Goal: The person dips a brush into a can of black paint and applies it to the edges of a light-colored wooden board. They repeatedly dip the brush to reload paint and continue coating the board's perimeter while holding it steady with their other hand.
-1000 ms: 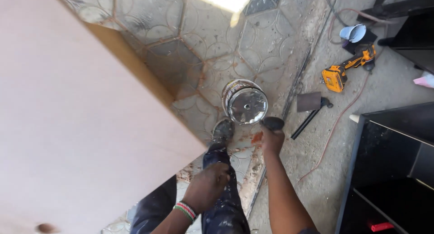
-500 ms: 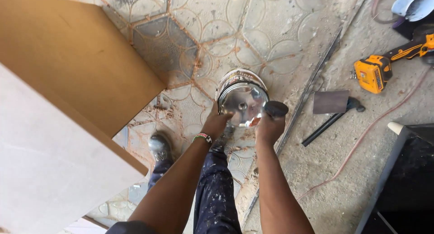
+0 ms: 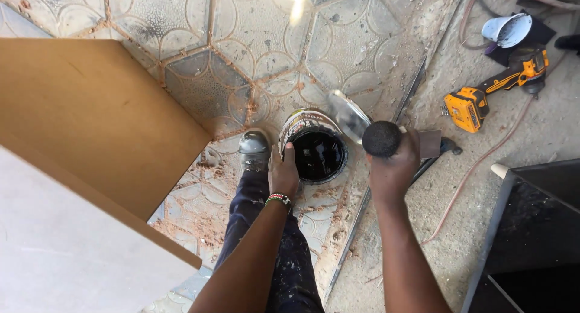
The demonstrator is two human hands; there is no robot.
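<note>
A round metal can (image 3: 314, 148) stands on the patterned tile floor, its top open and its inside dark. My left hand (image 3: 283, 173) grips the can's near-left side; a beaded band sits on that wrist. My right hand (image 3: 394, 168) is closed on a tool with a round black handle end (image 3: 382, 138), just right of the can. The shiny metal lid (image 3: 349, 115) is tilted up at the can's right rim, against that tool. The tool's tip is hidden.
A large brown board (image 3: 103, 125) fills the left side. My shoe (image 3: 254, 147) stands beside the can. On the concrete to the right are a yellow cordless drill (image 3: 483, 98), a hammer (image 3: 446, 145), a cable (image 3: 477, 168), a white container (image 3: 506, 30) and a black cabinet (image 3: 531, 234).
The lid, shut on the can before, now stands lifted off to the right and the dark inside shows. My left hand has moved onto the can's side.
</note>
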